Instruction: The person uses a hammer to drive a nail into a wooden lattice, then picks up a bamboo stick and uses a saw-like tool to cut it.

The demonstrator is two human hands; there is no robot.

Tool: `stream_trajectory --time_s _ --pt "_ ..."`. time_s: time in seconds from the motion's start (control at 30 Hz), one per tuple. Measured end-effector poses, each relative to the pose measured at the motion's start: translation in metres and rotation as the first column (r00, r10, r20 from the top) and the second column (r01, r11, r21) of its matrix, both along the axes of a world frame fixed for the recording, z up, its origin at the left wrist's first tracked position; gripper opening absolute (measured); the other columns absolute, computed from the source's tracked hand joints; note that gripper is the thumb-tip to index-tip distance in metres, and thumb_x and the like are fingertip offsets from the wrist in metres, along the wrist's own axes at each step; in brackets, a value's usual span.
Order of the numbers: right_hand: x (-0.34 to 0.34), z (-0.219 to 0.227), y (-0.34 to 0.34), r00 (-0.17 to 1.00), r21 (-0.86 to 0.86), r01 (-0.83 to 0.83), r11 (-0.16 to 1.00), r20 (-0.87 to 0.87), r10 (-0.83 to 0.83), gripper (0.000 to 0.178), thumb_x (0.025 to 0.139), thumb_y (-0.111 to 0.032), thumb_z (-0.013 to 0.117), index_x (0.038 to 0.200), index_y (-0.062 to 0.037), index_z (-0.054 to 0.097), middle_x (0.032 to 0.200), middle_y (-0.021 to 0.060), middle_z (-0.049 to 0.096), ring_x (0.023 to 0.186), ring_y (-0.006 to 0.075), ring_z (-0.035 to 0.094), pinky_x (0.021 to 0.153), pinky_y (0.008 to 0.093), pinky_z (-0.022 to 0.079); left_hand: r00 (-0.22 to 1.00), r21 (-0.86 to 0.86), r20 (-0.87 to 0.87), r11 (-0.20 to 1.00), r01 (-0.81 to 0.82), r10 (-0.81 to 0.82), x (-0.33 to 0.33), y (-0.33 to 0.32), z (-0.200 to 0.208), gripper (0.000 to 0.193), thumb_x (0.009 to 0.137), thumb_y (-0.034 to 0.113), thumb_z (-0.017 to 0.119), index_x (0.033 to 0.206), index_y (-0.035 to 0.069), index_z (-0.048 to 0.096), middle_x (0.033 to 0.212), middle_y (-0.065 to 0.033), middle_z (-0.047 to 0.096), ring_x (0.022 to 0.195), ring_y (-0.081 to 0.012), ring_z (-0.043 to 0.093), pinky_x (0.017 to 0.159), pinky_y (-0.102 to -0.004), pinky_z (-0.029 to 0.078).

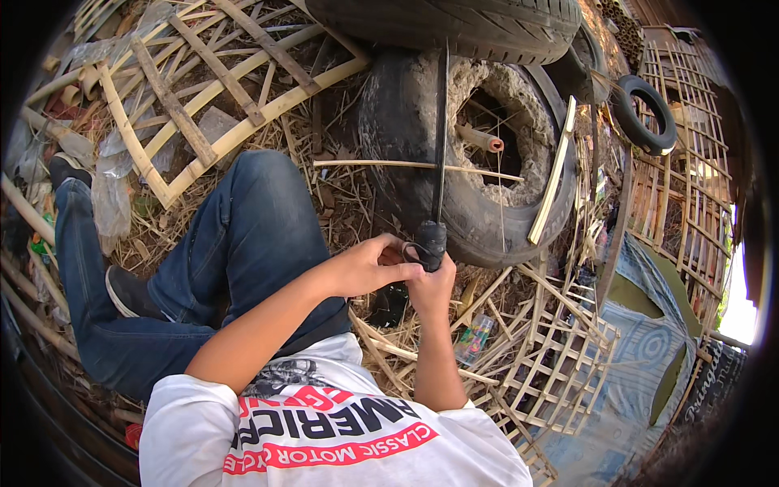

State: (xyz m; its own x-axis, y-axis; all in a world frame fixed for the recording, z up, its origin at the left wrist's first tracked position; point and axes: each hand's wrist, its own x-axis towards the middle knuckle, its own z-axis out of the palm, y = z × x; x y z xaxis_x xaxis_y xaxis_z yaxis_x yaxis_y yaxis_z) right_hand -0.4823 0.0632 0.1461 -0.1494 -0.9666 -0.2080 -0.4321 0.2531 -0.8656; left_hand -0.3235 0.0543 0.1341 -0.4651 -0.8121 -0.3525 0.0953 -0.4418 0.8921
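My right hand (432, 284) is wrapped round the black, thick-wrapped handle (431, 235) of a long knife. Its narrow dark blade (442, 122) points away from me, over the face of a worn tyre (398, 187). At the handle, my left hand (373, 264) has its fingers closed on a black strip (415, 253) that loops beside the grip; the fingertips are partly hidden. A thin bamboo strip (349, 163) lies across the tyre and crosses the blade. On the tyre's right side leans a wider split bamboo piece (553, 174).
Another tyre (454, 24) rests above the worn one, and a smaller tyre (647, 114) lies far right. A bamboo frame (182, 114) lies at the far left. Lattice panels (560, 357) and blue cloth (625, 373) are on the right. Bamboo scraps and plastic litter the ground.
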Motion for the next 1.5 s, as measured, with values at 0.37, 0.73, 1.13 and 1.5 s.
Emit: stream_trajectory --time_s 0.37,0.73,1.13,1.5 --pt "-0.014 0.003 0.014 0.916 0.123 -0.377 0.918 -0.098 0.389 0.033 0.076 -0.008 0.069 0.104 0.0027 0.056 0.097 0.0119 0.063 0.088 0.0201 0.061 0.076 0.0324 0.049 0.944 0.050 -0.095 0.949 -0.312 0.315 -0.055 0.000 -0.016 0.033 0.078 0.024 0.075 0.095 0.002 0.057 0.083 -0.0038 0.063 0.076 -0.0101 0.060 0.071 -0.0261 0.049" --pt "-0.067 0.087 -0.180 0.858 -0.005 -0.239 0.971 -0.469 0.209 0.043 0.084 -0.039 0.062 0.092 0.0028 0.064 0.072 0.0129 0.064 0.068 0.0183 0.063 0.066 0.0293 0.047 0.970 0.114 0.048 0.964 -0.242 0.238 -0.035 -0.007 0.009 0.022 0.083 0.018 0.069 0.078 0.004 0.053 0.057 -0.0020 0.055 0.046 -0.0110 0.054 0.047 -0.0266 0.044" --pt "-0.031 0.040 -0.298 0.254 0.909 -0.021 0.416 -0.397 0.882 0.036 0.079 -0.025 0.062 0.109 -0.0044 0.061 0.100 0.0164 0.065 0.079 0.0282 0.065 0.067 0.0403 0.054 0.979 0.153 0.088 0.969 -0.193 0.181 -0.003 -0.017 0.021 0.017 0.075 0.013 0.067 0.072 0.002 0.054 0.056 -0.0022 0.055 0.043 -0.0117 0.054 0.044 -0.0276 0.044" --pt "-0.135 0.090 -0.208 0.483 0.597 -0.241 0.765 -0.611 0.628 0.040 0.076 -0.007 0.063 0.114 0.0025 0.055 0.083 0.0183 0.065 0.066 0.0273 0.068 0.056 0.0357 0.056 0.986 0.150 0.164 0.988 -0.019 -0.006 0.019 -0.033 0.018 0.022 0.075 0.018 0.069 0.063 0.004 0.056 0.050 -0.0045 0.055 0.043 -0.0121 0.053 0.048 -0.0279 0.044"
